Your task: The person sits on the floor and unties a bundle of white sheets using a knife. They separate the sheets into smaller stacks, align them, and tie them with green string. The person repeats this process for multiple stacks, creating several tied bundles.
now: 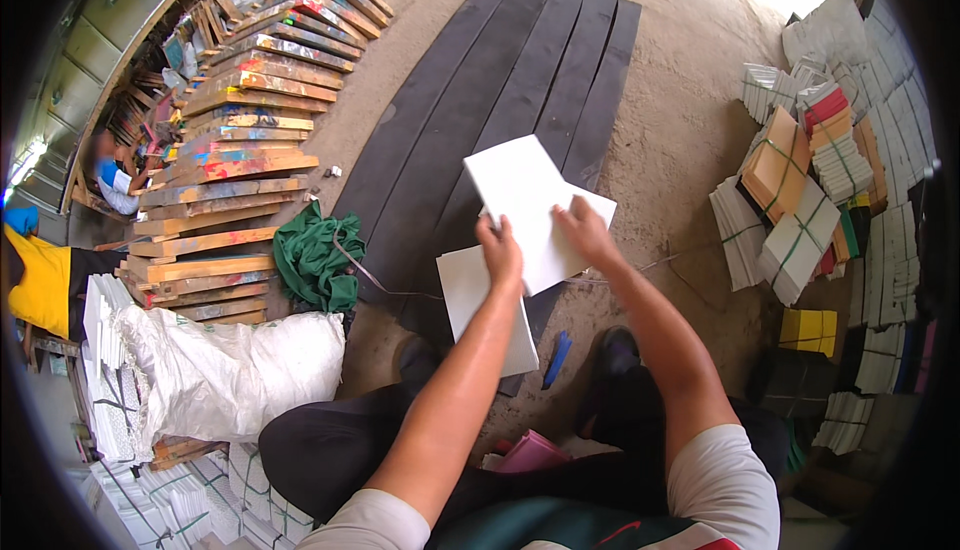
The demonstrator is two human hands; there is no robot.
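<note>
Stack of white sheets [528, 200] sits between both hands, extending ahead of them above dark planks [440, 115]. My left hand [502, 253] is partly closed, fingers bent at its near left edge. My right hand [585, 233] is half open, fingers lying on the right side; firmness of grip cannot be told.

Hazards, as I judge them:
1. Slippage. Uneven finger pressure could fan the sheets out of square or drop a corner.
2. Mixing. A lower white pile [478, 290] lies beneath the left wrist; a low pass of that hand could shove it askew.
3. Snagging. A thin strap [385, 291] runs left of the left hand, and a similar length shows right of the right hand; either could catch a corner.
4. Tripping or kicking. A blue handle [557, 360] lies below the right hand, near a dark shoe [620, 352]; a shifted foot could knock it.

Limits of view: the underside of the stack and any fingers there are hidden. I cannot tell whether the white corner [600, 207] beside the right hand is a separate piece. Finger detail is blurred. The strap's middle is covered. Far left of the left hand, wooden boards [215, 270] partly screen a co-worker [118, 190].
</note>
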